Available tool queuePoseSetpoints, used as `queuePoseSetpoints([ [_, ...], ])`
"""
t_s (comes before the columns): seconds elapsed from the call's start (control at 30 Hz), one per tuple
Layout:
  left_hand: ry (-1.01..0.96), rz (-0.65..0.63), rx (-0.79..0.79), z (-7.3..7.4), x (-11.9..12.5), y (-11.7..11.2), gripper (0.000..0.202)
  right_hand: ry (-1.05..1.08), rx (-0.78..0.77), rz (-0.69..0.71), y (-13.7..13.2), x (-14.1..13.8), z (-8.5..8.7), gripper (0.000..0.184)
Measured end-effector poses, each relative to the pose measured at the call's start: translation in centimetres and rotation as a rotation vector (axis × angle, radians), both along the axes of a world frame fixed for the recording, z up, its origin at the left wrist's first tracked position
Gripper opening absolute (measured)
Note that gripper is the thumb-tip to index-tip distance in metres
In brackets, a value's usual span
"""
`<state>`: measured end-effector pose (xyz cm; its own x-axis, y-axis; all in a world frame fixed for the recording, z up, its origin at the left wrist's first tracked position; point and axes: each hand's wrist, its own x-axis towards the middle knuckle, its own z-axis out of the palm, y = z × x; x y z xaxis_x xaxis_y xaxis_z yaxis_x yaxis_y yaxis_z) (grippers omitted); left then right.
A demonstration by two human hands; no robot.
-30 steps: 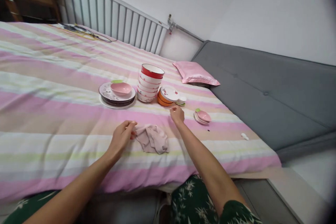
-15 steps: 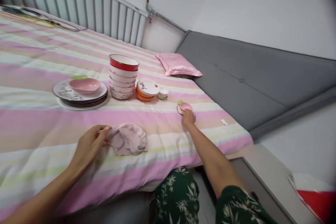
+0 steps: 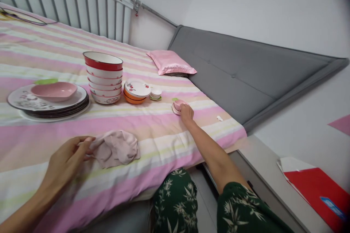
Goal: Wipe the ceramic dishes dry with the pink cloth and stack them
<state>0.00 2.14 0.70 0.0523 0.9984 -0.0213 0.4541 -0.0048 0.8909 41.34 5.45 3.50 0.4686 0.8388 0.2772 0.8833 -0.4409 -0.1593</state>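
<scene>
My left hand [image 3: 69, 156] pinches the left edge of a crumpled dusty-pink cloth [image 3: 116, 148] lying near the front of the bed. My right hand [image 3: 187, 113] is closed on the rim of a small pink dish [image 3: 179, 104] with a green leaf-shaped tab. Other small dishes [image 3: 175, 110] are stacked right beneath it; whether they touch it I cannot tell. Left of that stack are tiny white dishes [image 3: 156, 92], flowered white plates over orange bowls [image 3: 135, 98], and a tall stack of bowls [image 3: 105, 83] with a red one on top. A larger pink dish [image 3: 54, 91] rests on stacked plates [image 3: 20, 100].
Everything stands on a striped bedspread [image 3: 153, 127]. A pink pillow [image 3: 172, 62] lies by the grey headboard [image 3: 232, 69]. A small white scrap [image 3: 219, 118] is near the bed's right edge. A side cabinet [image 3: 262, 156] holds a red and white packet [image 3: 314, 189].
The view has turned to the right, so things sit farther left. My right hand stays at the small pink dish, which looks slightly more tilted. My left hand keeps hold of the cloth.
</scene>
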Motion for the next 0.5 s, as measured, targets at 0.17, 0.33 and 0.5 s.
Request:
queuePoseSetpoints([
  [0.17,-0.031,0.02,-0.018,0.0,-0.5,0.1,0.036,-0.033,0.188,0.141,-1.1,-4.9,3.4,0.027],
  [0.33,-0.067,0.068,-0.004,0.5,-0.7,-0.1,0.033,-0.033,0.289,0.421,-3.1,-13.9,4.2,0.027],
  [0.5,-0.363,0.137,-0.128,1.5,-0.7,0.1,0.032,-0.034,0.337,0.694,-4.5,-21.8,2.1,0.022],
])
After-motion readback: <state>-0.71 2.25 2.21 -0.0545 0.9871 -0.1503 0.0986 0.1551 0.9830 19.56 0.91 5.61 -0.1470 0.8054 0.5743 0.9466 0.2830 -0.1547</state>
